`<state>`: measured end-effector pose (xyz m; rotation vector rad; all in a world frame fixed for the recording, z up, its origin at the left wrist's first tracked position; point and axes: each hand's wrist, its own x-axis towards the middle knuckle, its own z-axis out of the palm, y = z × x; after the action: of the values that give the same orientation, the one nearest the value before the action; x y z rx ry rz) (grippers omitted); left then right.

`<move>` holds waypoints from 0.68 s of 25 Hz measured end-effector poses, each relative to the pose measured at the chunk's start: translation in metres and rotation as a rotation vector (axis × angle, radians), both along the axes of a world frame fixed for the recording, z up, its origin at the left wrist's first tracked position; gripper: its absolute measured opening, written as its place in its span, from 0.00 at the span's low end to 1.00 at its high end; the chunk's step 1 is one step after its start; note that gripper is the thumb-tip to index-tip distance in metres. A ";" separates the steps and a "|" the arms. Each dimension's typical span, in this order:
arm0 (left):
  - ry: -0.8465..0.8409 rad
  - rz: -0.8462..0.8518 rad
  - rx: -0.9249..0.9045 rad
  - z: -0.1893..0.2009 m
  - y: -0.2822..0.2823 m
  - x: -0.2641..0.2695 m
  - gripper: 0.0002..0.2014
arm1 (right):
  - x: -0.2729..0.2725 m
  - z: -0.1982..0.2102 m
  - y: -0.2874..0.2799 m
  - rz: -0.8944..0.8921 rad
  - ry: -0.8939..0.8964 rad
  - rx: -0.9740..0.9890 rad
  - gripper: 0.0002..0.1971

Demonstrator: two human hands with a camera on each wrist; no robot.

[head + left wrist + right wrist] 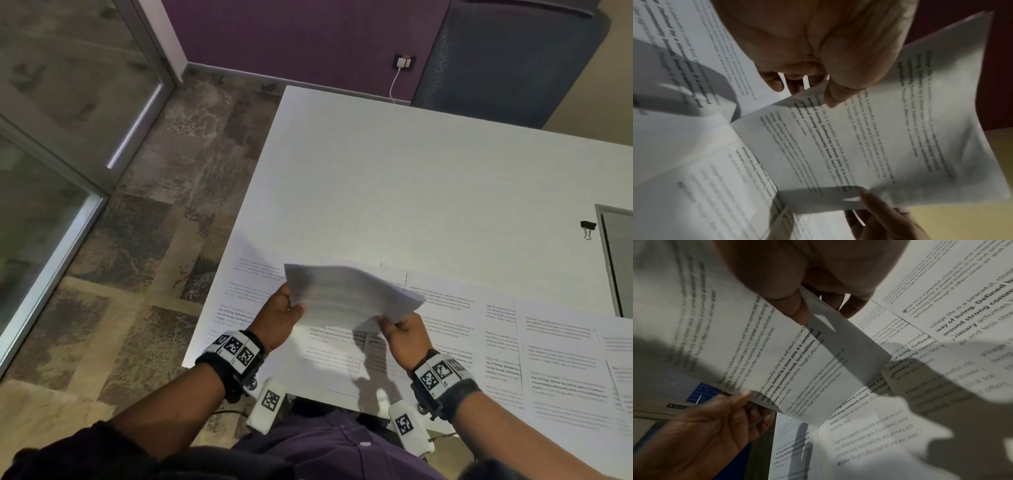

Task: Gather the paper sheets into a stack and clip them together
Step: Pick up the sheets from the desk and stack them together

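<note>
I hold a small bunch of printed paper sheets (346, 294) just above the white table (411, 171), blurred by motion. My left hand (295, 310) pinches its left edge, thumb on top. My right hand (390, 322) pinches the near right corner. The left wrist view shows the held sheets (879, 129) under my left thumb (836, 94), and the right wrist view shows the same sheets (777, 353) pinched by my right hand (799, 308). More printed sheets (555, 359) lie spread flat along the table's near edge. A black binder clip (588, 226) lies far right on the table.
A grey inset panel (616, 260) sits at the table's right edge, just past the clip. A dark mesh chair (507, 58) stands behind the table. The table's left edge drops to patterned floor (154, 240).
</note>
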<state>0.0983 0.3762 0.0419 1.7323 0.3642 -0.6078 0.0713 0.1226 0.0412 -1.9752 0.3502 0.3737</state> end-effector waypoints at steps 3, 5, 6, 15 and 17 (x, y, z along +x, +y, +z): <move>-0.002 0.023 0.177 -0.031 0.026 0.005 0.17 | 0.010 -0.005 0.001 -0.082 0.007 0.041 0.09; 0.046 0.056 0.404 -0.052 0.052 0.008 0.22 | 0.018 -0.005 0.003 -0.145 -0.001 0.070 0.12; 0.089 0.061 0.501 -0.063 0.064 0.008 0.25 | 0.021 -0.006 0.004 -0.176 0.003 0.092 0.13; 0.247 0.058 0.807 -0.094 0.112 0.006 0.39 | 0.020 -0.023 0.021 -0.284 0.085 0.135 0.14; 0.252 0.078 0.748 -0.099 0.116 0.008 0.41 | 0.018 -0.025 0.020 -0.292 0.096 0.123 0.14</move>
<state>0.1062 0.4920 -0.0568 2.3359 0.9202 -0.6830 0.0891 0.1429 0.0162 -1.7586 0.6531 0.2953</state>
